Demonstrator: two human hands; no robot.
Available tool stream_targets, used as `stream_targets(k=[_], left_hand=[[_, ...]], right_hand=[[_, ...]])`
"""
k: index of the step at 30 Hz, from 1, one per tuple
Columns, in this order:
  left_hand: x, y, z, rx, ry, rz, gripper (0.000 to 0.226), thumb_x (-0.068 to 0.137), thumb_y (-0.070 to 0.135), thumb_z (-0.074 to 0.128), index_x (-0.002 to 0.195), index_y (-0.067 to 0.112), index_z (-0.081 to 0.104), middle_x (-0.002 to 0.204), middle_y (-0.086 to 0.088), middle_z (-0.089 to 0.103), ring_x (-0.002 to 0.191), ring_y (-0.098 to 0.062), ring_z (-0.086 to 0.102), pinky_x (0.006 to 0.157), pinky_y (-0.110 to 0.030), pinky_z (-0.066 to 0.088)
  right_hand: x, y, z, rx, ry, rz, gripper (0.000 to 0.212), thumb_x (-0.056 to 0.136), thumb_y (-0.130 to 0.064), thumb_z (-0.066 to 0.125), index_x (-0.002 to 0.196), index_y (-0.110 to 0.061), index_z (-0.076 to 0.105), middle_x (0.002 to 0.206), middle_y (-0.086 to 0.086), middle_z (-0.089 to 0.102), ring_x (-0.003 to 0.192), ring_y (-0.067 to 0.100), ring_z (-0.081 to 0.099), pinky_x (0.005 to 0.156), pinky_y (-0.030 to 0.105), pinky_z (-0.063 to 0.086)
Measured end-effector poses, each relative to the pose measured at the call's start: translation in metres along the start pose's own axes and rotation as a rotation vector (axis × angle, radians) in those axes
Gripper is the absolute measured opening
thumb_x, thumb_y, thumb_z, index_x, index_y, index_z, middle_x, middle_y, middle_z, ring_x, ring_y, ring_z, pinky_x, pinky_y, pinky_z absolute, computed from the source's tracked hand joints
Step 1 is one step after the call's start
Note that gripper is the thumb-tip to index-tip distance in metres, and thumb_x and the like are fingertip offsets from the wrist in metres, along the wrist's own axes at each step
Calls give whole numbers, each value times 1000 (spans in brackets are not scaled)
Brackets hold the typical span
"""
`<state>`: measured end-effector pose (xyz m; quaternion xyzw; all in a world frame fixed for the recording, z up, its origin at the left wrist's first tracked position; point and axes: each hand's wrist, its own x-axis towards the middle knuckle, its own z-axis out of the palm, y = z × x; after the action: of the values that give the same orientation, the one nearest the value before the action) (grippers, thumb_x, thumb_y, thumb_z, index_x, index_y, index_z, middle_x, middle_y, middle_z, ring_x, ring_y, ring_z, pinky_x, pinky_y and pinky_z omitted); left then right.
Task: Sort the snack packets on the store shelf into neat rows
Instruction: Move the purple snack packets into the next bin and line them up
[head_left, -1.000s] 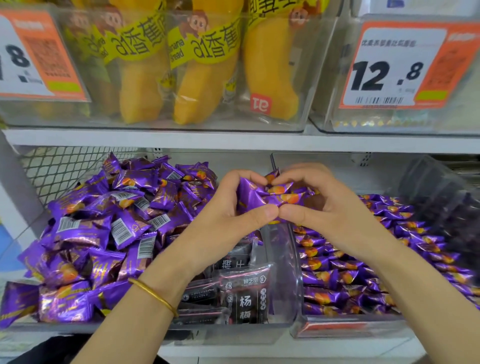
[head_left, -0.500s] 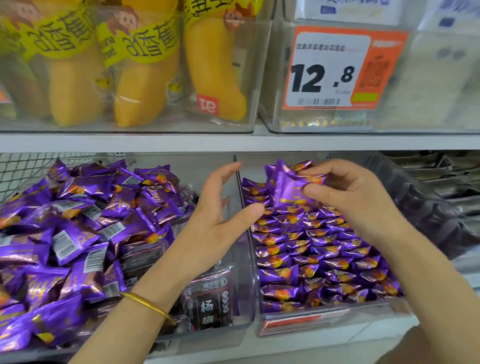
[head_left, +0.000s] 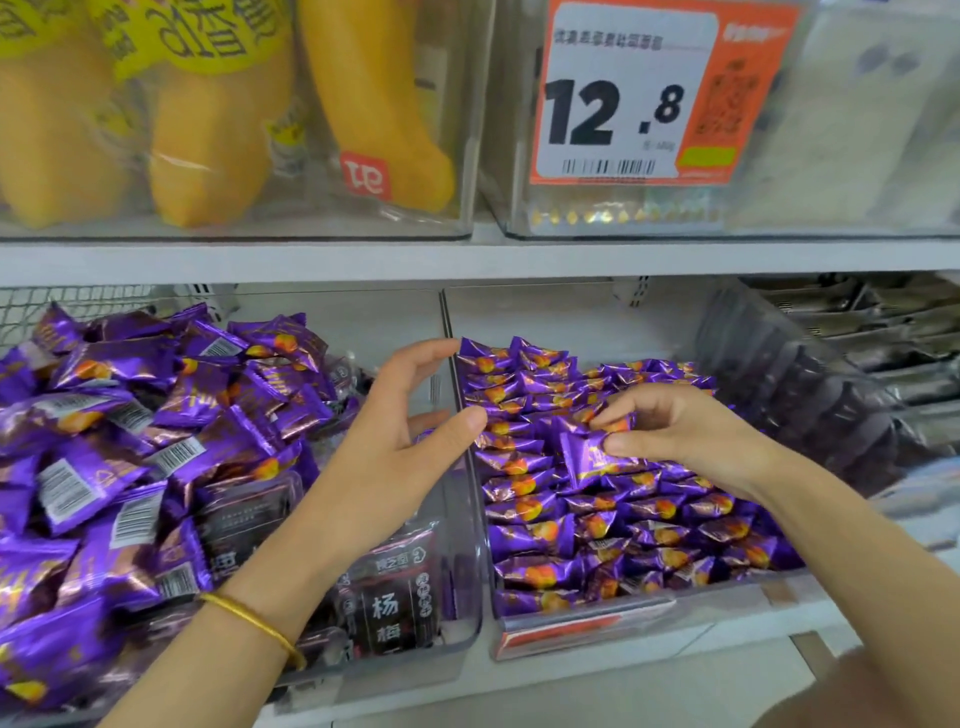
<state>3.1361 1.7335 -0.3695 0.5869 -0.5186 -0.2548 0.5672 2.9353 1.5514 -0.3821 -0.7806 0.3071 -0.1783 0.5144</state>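
Purple snack packets lie in a loose heap (head_left: 130, 441) in the left clear bin (head_left: 462, 613). In the right clear bin (head_left: 582, 631), the same purple packets stand in neat rows (head_left: 597, 530). My right hand (head_left: 685, 436) pinches a few purple packets (head_left: 587, 452) between thumb and fingers, low over the middle of those rows. My left hand (head_left: 395, 452) hovers over the divider between the two bins, fingers spread and relaxed, holding nothing. A gold bangle sits on its wrist.
Dark packets with white characters (head_left: 384, 597) lie at the front right of the left bin. Above, a shelf edge (head_left: 467, 257) carries clear boxes of yellow banana-bread packs (head_left: 218, 119) and a 12.8 price tag (head_left: 639, 98). Dark wrapped packets (head_left: 810, 395) fill the bin further right.
My left hand let go of the packets both hands held and drew back, open. My right hand carried them right and down onto the neat rows. The view shifted right.
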Motion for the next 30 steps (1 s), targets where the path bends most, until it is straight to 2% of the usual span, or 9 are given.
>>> stream_targets(k=[3,6,9,13,17,20,23,26,30], left_hand=[[0,3,0,-5,11,-9,47,74,36,57,116,44,39,143,13,36,100,28,46,82,0,39],[0,4,1,-8,18,-16,42,82,26,57,115,43,39,143,10,37,98,29,46,80,2,38],[0,5,3,4,15,-23,42,85,22,57,115,44,38,143,9,36,97,30,46,80,3,37],[-1,8,2,-8,24,-27,45,73,36,56,114,45,39,143,11,38,101,29,45,81,5,36],[0,6,0,-4,38,-24,44,71,39,56,112,46,40,137,18,40,117,24,36,82,6,33],[1,5,0,-16,50,-25,45,71,39,56,113,45,41,134,22,41,126,13,35,84,4,34],[1,5,1,-29,65,-31,44,71,37,57,112,43,43,133,23,42,128,11,35,83,3,35],[2,6,-2,-42,79,-44,41,71,37,56,111,43,44,132,21,44,127,8,38,86,-1,38],[5,7,-13,-15,190,-100,27,89,21,55,114,30,52,124,12,54,118,-3,52,101,-28,44]], right_hand=[[-2,2,7,-31,7,-46,23,61,-19,76,84,-16,72,96,4,69,81,10,61,76,19,47],[-3,6,8,-137,70,-94,23,61,-18,78,83,-19,73,103,-2,63,95,-2,57,81,8,42],[-4,9,7,-234,102,-94,23,66,-13,79,86,-22,74,93,-3,59,77,-6,51,72,11,42],[-8,6,15,-113,91,-29,21,71,-1,75,87,-15,72,80,-6,62,52,0,50,53,18,48],[-8,3,26,-181,127,-54,25,74,1,73,91,-17,68,89,1,57,53,6,58,57,20,53],[-11,4,31,-323,98,-73,30,76,-2,73,99,-18,65,101,3,52,68,9,58,64,14,49],[-13,7,33,-480,85,-81,37,71,-16,80,102,-28,62,106,-3,51,84,6,51,77,12,41],[-12,8,34,-526,92,-82,39,70,-23,81,103,-30,62,110,0,51,91,8,49,85,20,42],[-13,6,37,-624,131,-110,41,68,-25,81,106,-25,64,110,1,49,104,17,47,93,30,40]])
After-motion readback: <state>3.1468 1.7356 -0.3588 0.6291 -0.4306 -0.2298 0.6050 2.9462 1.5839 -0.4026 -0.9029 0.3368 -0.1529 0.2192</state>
